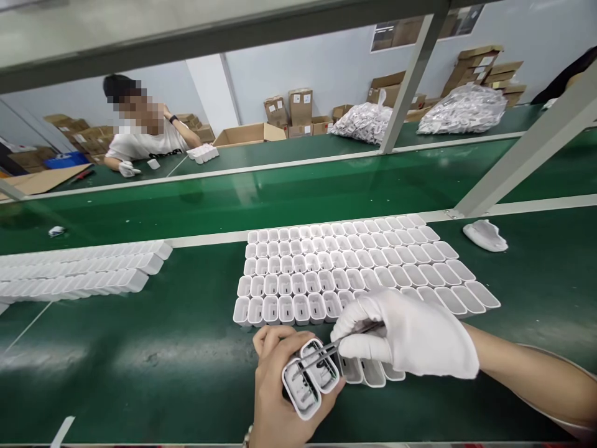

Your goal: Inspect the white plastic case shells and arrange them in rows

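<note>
My bare left hand [275, 379] is wrapped round two white plastic housings [302, 406] side by side, tilted so their open tops face me. Dark and grey inner parts show inside both. My right hand [396, 333], in a white glove, pinches metal tweezers [321, 353], whose tips reach over the two housings. Whether the tips touch anything inside, I cannot tell. Beneath my right hand stand a few more white housings [373, 373], partly covered by the glove. Just beyond both hands, rows of open white housings [286, 286] stand upright; many have a small dark slot inside.
More white housings [74, 280] lie in rows at the left on the green bench [186, 373]. A white glove [485, 235] rests at the right by a slanted metal post [527, 149]. Across the divider, a co-worker [149, 134] sits near bagged parts [461, 111] and cardboard boxes [300, 107].
</note>
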Available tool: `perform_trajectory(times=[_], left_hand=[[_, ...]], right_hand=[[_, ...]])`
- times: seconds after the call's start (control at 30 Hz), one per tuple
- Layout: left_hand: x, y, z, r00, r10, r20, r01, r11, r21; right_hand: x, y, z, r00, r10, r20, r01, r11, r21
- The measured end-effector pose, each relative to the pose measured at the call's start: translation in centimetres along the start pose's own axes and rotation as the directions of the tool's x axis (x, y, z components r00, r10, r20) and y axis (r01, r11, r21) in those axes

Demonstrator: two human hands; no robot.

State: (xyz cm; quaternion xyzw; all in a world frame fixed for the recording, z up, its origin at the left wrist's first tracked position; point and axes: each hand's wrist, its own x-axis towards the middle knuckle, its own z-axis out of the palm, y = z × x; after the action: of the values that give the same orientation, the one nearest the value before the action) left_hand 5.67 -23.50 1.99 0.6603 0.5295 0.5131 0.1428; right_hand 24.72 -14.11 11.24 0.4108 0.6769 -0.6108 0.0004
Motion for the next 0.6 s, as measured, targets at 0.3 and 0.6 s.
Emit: perform_trajectory(times=[0.3,0.6], left_hand=[[0.0,0.0,0.0,1.0,-0.008,-0.01,0.008,1.0,0.018],[0.0,0.0,-0.1,0.999,-0.044,0.008,0.043,0.998,0.047]], right_hand=[[-1.2,0.0,-0.7,0.941,-0.34,-0.003,0.315,0.877,-0.363],[-1.6,-0.4,0.2,0.835,-0.551,-0.009,0.293,0.458,-0.84]])
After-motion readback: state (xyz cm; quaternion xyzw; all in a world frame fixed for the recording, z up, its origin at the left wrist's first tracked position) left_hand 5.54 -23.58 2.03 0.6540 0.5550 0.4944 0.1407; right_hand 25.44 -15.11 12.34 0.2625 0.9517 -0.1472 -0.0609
